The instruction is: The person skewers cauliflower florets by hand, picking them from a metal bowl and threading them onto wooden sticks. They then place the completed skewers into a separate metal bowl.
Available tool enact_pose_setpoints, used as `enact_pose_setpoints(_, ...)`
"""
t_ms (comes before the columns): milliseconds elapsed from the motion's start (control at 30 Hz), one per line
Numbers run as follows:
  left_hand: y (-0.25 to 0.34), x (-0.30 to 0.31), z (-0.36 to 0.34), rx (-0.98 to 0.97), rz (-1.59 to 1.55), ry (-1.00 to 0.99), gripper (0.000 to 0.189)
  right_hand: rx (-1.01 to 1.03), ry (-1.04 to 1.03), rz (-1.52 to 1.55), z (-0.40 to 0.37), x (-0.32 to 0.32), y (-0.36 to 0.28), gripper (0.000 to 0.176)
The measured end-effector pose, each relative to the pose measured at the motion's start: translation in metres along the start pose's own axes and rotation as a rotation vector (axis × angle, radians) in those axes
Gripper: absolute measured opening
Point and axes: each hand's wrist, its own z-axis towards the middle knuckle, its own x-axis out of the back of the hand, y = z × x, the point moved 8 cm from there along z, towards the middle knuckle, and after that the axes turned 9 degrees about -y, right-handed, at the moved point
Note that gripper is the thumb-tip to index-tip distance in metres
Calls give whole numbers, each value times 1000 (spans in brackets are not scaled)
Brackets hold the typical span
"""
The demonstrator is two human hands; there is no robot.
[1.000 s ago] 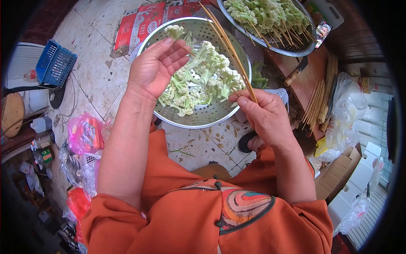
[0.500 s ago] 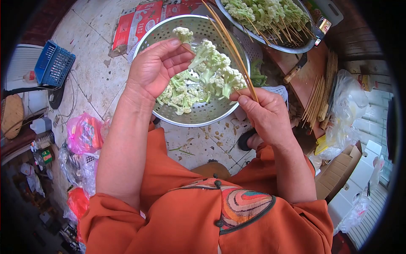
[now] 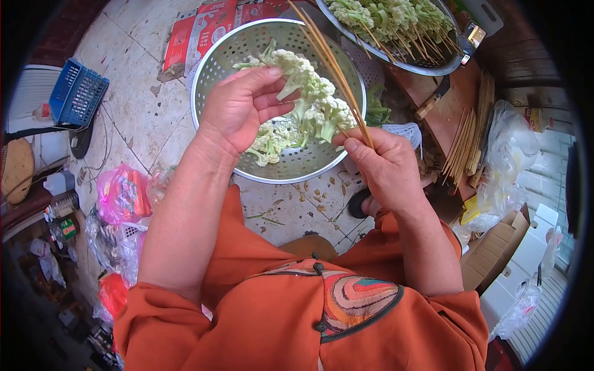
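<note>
My right hand (image 3: 387,157) is closed around several bamboo skewers (image 3: 328,55), which rise up and to the left over the steel colander. Pale cauliflower florets (image 3: 312,86) form a row on one skewer that reaches from this hand across the bowl. At the row's far end, my left hand (image 3: 244,102) has its thumb and curled fingers around a floret; the exact contact is partly hidden. Beneath both hands stands the perforated colander (image 3: 207,105), with loose cauliflower pieces (image 3: 272,142) at its bottom.
A second metal bowl (image 3: 427,73) at the upper right holds skewered cauliflower (image 3: 396,25). Beside it lie a knife (image 3: 433,99) and loose bamboo sticks (image 3: 461,145). To the left are a blue basket (image 3: 80,93) and a pink plastic bag (image 3: 122,193). Scraps litter the tiled floor.
My left hand has moved right and slightly down, bringing its floret from the colander's upper left to the end of the cauliflower row. My right hand stays nearly in place.
</note>
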Motion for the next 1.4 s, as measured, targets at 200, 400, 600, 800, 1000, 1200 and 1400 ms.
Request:
enact_pose_setpoints(200, 3, -3, 0, -79, -14, 18, 23, 9, -16, 12, 2, -2, -1, 17)
enact_pose_setpoints(400, 9, -10, -1, -110, 1, -13, 23, -37, -39, 123, 1, -3, -2, 16)
enact_pose_setpoints(600, 16, 8, 6, -85, 28, 84, 31, -32, -1, 149, 1, 4, -2, 17)
enact_pose_setpoints(800, 5, 1, 7, -20, 0, -9, 33, -42, 31, 92, 2, 9, 0, 17)
enact_pose_setpoints(1000, -30, -45, -2, -4, -290, -146, 23, 70, 119, -26, 2, 7, -2, 16)
enact_pose_setpoints(1200, -34, -60, -12, -22, -235, -134, 21, 267, 233, -410, -8, 5, -24, 12)
enact_pose_setpoints(1400, -32, -65, -16, -71, -221, -63, 18, 302, 263, -478, -12, 5, -29, 7)
